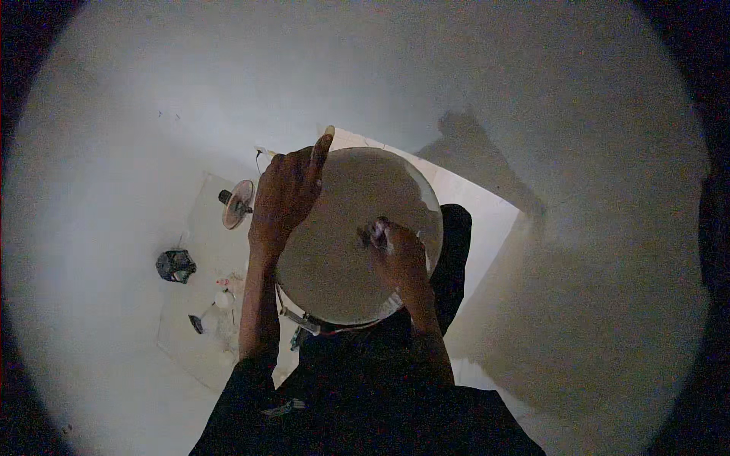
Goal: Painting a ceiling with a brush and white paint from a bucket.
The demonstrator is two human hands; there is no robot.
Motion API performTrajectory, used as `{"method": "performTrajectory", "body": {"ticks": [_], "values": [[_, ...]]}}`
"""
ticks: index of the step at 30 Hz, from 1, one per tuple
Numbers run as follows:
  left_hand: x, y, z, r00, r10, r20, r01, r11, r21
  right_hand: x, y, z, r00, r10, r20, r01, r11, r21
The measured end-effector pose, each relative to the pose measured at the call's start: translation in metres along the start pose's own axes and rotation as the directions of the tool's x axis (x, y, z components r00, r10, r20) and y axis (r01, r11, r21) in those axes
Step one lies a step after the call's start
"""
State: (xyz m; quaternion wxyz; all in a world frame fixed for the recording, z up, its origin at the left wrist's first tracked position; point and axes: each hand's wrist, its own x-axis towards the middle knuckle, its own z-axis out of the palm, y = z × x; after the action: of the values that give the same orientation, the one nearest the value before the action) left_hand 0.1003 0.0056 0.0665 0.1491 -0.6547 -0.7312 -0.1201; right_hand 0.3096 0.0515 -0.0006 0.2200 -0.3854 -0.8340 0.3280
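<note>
Biggest first: a flat white rectangular sheet (487, 228) pokes out toward three o'clock, maybe protecting the floor (601, 251). Over it, dead centre, is a large round grey-brown disc (331, 243) with a pale shiny rim, probably close to the lap for steadiness. Left hand (289, 190) is at its ten o'clock edge, likely bracing it; one finger's straight, the rest are hidden, so can't tell the grip. Right hand (401, 254) has fingers bunched near the middle, too blurry to say if they hold anything. Small black cage-like piece (176, 266) sits out at nine, probably parked clear of the arms.

grey floor (608, 243) under pale flat sheet (487, 228)
</note>
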Motion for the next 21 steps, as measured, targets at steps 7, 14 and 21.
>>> {"method": "performTrajectory", "body": {"ticks": [7, 14, 21], "values": [[0.005, 0.000, 0.002, 1.000, 0.010, -0.005, -0.010, 0.998, -0.057, 0.005, 0.009, -0.009, 0.995, 0.022, -0.102, -0.009, 0.993, 0.119], [0.003, 0.000, 0.002, 0.998, 0.043, -0.034, -0.044, 0.999, -0.024, 0.008, 0.008, -0.060, 0.982, 0.145, 0.123, -0.189, 0.794, 0.578], [0.000, -0.001, 0.005, 0.999, -0.008, 0.034, 0.005, 0.997, 0.073, 0.013, 0.023, -0.074, 0.989, 0.014, -0.148, 0.044, 0.924, 0.380]]}}
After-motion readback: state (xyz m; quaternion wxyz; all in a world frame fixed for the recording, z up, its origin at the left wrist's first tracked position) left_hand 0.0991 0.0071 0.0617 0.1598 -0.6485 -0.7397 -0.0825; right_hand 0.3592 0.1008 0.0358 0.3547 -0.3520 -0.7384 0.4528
